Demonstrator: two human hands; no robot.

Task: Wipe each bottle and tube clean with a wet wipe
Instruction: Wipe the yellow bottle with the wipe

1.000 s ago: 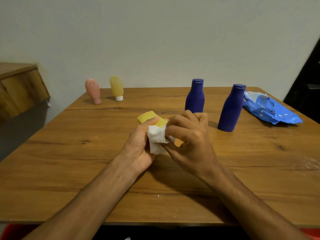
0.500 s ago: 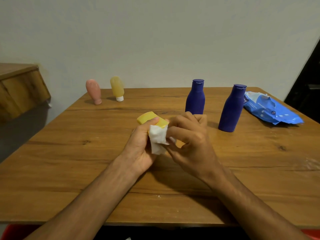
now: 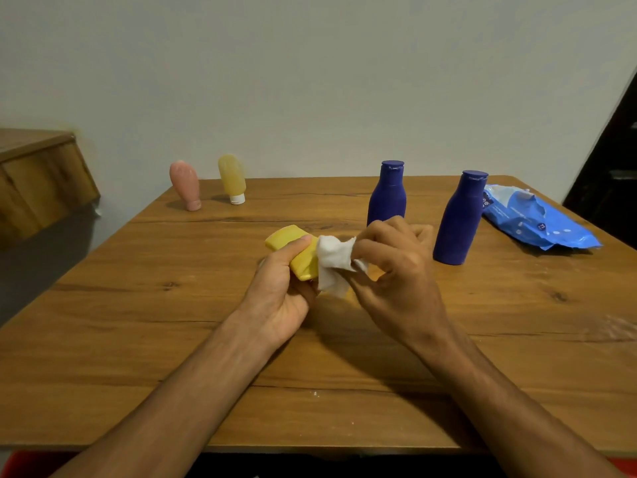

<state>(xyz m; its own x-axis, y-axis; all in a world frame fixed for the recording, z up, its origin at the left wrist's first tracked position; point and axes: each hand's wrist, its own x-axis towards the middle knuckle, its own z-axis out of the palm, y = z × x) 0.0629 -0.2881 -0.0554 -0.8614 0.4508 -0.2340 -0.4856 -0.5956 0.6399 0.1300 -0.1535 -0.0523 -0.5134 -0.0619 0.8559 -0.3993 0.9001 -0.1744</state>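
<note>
My left hand (image 3: 281,288) grips a yellow tube (image 3: 296,250) over the middle of the wooden table (image 3: 138,305), thumb laid along its top. My right hand (image 3: 400,274) pinches a crumpled white wet wipe (image 3: 332,262) against the tube's right end, which the wipe and fingers hide. Two dark blue bottles stand upright behind: one (image 3: 387,194) just past my right hand, the other (image 3: 460,219) to its right. A pink tube (image 3: 186,184) and a pale yellow tube (image 3: 232,179) stand cap-down at the far left.
A blue pack of wet wipes (image 3: 531,219) lies at the far right of the table, flap open. A wooden cabinet (image 3: 41,181) sits off the table's left side. A wall runs behind the far edge.
My right hand has slid the wipe a little to the right along the tube, baring more of the yellow body. The left hand's hold is unchanged.
</note>
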